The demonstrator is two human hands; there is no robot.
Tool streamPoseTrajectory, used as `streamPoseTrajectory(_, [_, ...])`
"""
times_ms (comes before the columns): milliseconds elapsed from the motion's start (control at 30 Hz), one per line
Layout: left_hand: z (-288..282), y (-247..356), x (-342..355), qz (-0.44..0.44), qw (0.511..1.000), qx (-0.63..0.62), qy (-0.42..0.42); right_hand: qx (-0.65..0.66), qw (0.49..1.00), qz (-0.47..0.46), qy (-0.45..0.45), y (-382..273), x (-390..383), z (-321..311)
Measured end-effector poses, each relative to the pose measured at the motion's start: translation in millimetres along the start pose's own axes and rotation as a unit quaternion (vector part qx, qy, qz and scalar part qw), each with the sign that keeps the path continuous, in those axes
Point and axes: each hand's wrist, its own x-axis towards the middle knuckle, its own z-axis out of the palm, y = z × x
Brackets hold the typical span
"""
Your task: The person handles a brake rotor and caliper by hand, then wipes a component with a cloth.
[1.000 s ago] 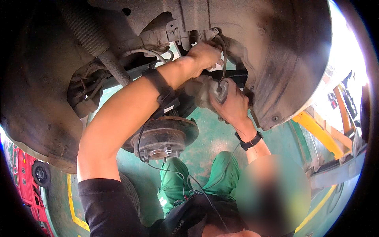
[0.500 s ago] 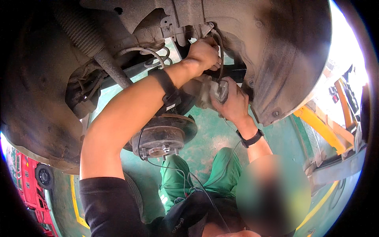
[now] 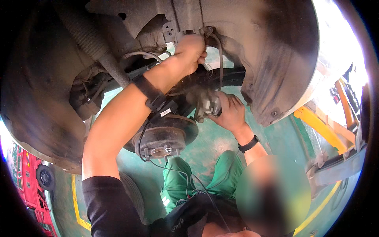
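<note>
Your left hand has climbed to the bracket, fingers pinched on the hose there, while your right hand stays clamped around the brake caliper.

Over the last second the left hand has climbed away from the brake caliper and now sits closed around the black hose just under the bracket in the wheel arch; earlier it was lower and close above the right hand, and the two are now clearly apart. The left forearm has stretched out with it, so the black wrist strap lies farther up from the wheel hub. The right hand's grip has shifted a little on the caliper, which is now tilted more toward the hub.
</note>
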Motion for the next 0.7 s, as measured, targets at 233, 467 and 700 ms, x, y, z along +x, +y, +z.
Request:
streamPoseTrajectory(233, [20,-8,-8,-0.013,0.999,-0.034,-0.04,-0.011,1.0,-0.018,0.016,1,-4,0])
streamPoseTrajectory(467, [33,-18,14,0.047,0.986,0.112,-0.114,0.003,1.0,-0.026,0.01,-4,1,1])
streamPoseTrajectory(700, [15,-20,2,0.034,0.971,0.192,-0.137,-0.002,1.0,-0.014,0.005,1,-1,3])
